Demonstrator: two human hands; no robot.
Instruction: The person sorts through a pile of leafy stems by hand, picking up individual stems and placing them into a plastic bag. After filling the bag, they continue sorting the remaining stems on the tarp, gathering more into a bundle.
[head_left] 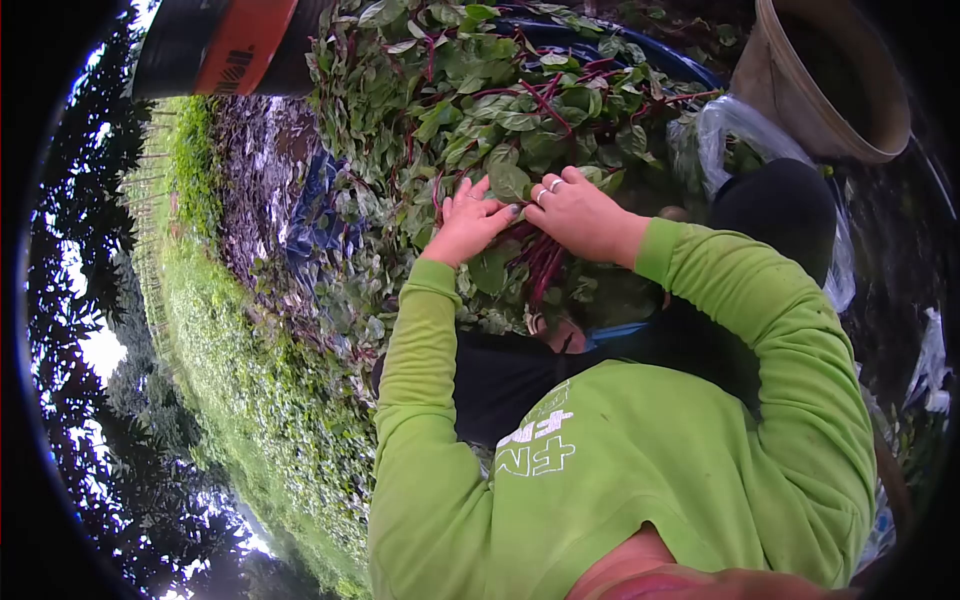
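Note:
My right hand (pixel 585 215), with rings on its fingers, is closed on a bunch of red-stemmed leafy greens, Malabar spinach by its look. The bunch's dark red stems (pixel 543 268) hang below the hands toward my lap. On the other side, my left hand (pixel 468 220) curls about leaves of the same bunch, its thumb reaching across to the right fingertips. One broad green leaf (pixel 509 181) stands up between the two hands. Part of each grip is hidden by foliage. A large heap of the same greens (pixel 450 110) lies just beyond my hands.
A blue rim (pixel 650 45) shows behind the heap. At the upper right a pale bucket (pixel 790 90) lies tilted, near a clear plastic bag (pixel 735 125). A black drum with a red band (pixel 235 50) is at the upper left. Blue patterned sheeting (pixel 315 210) lies left of the heap.

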